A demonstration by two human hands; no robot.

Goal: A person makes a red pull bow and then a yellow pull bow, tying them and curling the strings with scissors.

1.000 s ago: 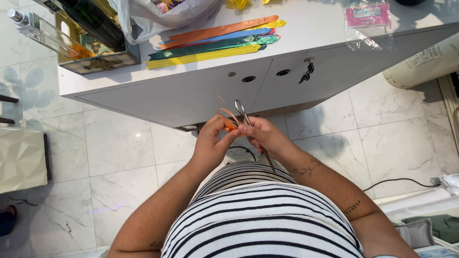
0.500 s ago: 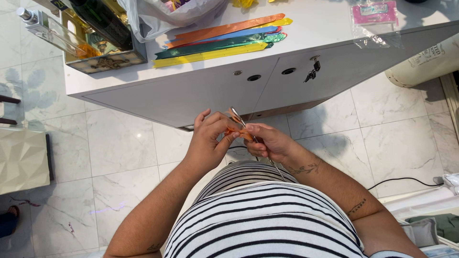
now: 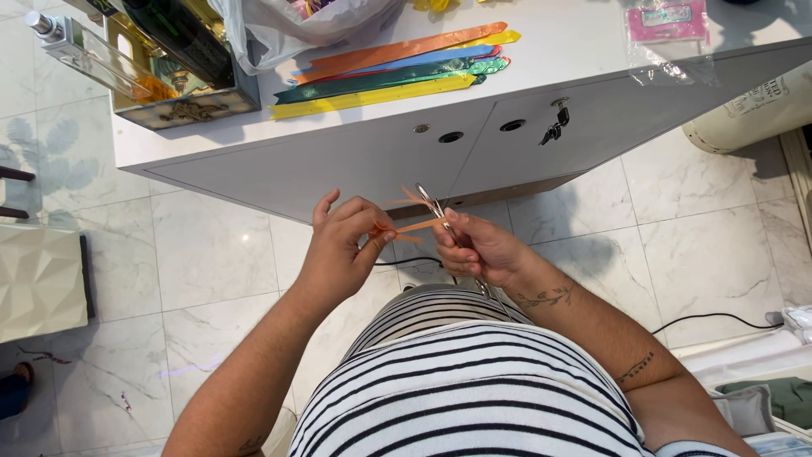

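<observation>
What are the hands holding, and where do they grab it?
The left hand pinches one end of a thin orange strip. The right hand grips a slim metal tool by its lower part.

There is open room over the floor (image 3: pixel 211 271) around both hands. Just ahead, the bench (image 3: pixel 338 161) front blocks the way. On top, coloured strips (image 3: pixel 389 72) and a bag (image 3: pixel 304 25) fill space.

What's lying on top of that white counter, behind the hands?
On the white counter lie long coloured strips in orange, blue, green and yellow, a crumpled plastic bag, a framed box and a clear packet with pink inside. The bag's contents are mostly covered.
</observation>
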